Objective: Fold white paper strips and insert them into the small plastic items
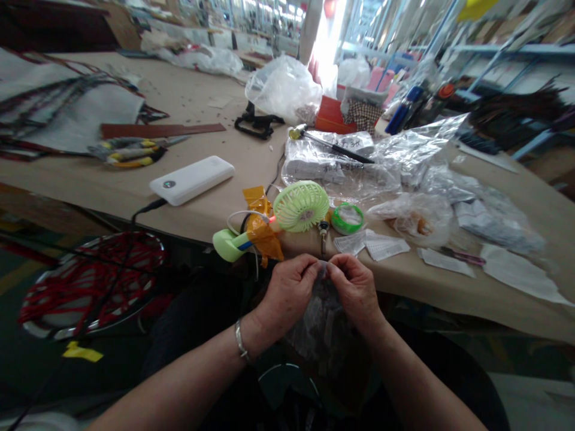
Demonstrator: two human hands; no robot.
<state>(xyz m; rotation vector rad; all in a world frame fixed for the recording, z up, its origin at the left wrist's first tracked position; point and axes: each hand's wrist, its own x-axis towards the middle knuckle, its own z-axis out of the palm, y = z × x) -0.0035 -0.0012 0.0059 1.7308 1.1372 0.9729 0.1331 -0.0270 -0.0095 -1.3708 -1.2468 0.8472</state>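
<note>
Beside the table (188,96), clear plastic (317,326) is hanging downward between the left hand (288,293) and right hand (358,294), both pinching its upper end.

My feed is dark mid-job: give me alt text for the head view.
A left hand and a right hand pinch a small item, too indistinct to identify, by the near edge of a cluttered table. Just beyond is a light-green fan with orange tape around its handle; a white power bank lies left, clear plastic packaging right.
</note>
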